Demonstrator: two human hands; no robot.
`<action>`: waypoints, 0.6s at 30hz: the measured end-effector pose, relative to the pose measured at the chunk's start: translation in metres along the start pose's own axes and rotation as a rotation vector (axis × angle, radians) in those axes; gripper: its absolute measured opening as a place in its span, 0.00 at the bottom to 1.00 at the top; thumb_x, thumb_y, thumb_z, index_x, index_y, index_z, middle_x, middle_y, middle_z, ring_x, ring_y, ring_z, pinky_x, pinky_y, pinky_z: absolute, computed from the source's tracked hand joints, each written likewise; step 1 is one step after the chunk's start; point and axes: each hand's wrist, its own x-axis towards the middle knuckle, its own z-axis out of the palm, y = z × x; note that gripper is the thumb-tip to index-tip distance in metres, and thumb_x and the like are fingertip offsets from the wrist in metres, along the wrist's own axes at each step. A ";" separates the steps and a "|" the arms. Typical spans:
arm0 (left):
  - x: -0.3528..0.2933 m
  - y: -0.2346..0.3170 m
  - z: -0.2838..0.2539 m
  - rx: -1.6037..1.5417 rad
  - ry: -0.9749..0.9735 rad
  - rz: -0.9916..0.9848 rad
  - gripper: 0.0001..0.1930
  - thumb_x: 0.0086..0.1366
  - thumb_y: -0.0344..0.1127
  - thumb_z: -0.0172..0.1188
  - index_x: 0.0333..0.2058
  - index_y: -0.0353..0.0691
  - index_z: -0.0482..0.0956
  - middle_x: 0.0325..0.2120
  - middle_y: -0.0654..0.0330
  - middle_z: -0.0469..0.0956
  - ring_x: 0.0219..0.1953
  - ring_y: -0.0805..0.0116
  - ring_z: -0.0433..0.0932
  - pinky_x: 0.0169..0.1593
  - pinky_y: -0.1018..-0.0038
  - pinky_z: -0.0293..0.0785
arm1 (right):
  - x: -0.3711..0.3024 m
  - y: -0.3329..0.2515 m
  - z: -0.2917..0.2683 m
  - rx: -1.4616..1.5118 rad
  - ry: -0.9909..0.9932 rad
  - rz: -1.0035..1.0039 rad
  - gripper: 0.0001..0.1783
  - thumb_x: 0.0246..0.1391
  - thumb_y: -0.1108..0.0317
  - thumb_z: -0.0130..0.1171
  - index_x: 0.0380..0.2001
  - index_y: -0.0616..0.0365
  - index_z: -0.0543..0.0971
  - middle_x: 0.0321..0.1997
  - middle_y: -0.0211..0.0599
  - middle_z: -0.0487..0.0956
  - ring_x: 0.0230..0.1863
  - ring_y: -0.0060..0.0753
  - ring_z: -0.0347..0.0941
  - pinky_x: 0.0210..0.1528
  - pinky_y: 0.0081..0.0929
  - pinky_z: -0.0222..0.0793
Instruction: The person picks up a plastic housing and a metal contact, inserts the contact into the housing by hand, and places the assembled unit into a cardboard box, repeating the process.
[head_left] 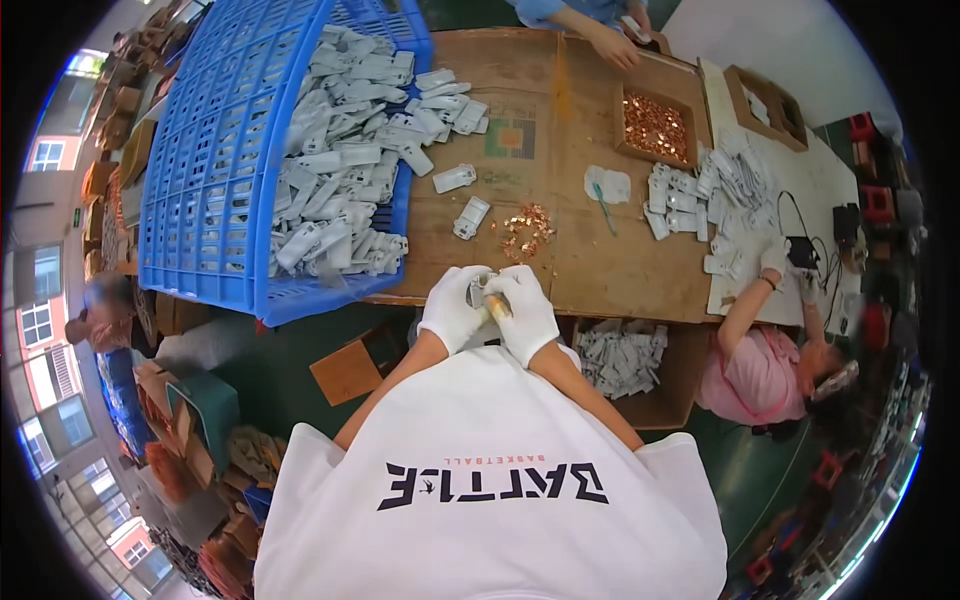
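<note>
My two white-gloved hands meet at the table's near edge, both closed. In the fingers of my left hand is a small whitish-grey plastic piece, mostly covered by the glove. My right hand presses in from the other side, with a yellowish thing at its fingers that I cannot make out. Just beyond lies a loose pile of small copper pieces. Two white plastic housings, one nearer and one farther, rest flat to the left of that pile.
A tilted blue crate spills white housings at the left. Right of centre are a box of copper pieces, a green pen-like tool and more housings. Co-workers' hands work at the far edge and right side.
</note>
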 end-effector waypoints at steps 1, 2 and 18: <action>0.000 0.002 0.003 -0.002 -0.010 0.004 0.22 0.47 0.30 0.66 0.45 0.43 0.77 0.38 0.52 0.76 0.44 0.51 0.75 0.48 0.65 0.73 | -0.001 0.001 -0.001 -0.041 -0.009 0.018 0.09 0.48 0.75 0.58 0.35 0.53 0.76 0.40 0.39 0.71 0.43 0.45 0.72 0.44 0.35 0.69; 0.000 0.003 0.005 0.005 0.008 0.028 0.22 0.48 0.30 0.66 0.45 0.43 0.77 0.38 0.52 0.76 0.44 0.51 0.76 0.48 0.65 0.73 | -0.001 0.006 -0.001 -0.052 0.057 -0.025 0.10 0.47 0.76 0.59 0.35 0.55 0.76 0.39 0.39 0.71 0.42 0.44 0.72 0.42 0.34 0.69; 0.112 -0.189 0.035 0.345 -0.135 -0.224 0.18 0.57 0.42 0.61 0.45 0.42 0.76 0.44 0.47 0.78 0.48 0.50 0.77 0.50 0.62 0.73 | -0.004 0.034 -0.010 -0.085 -0.040 0.127 0.04 0.50 0.70 0.57 0.32 0.52 0.75 0.40 0.40 0.73 0.43 0.47 0.73 0.45 0.38 0.69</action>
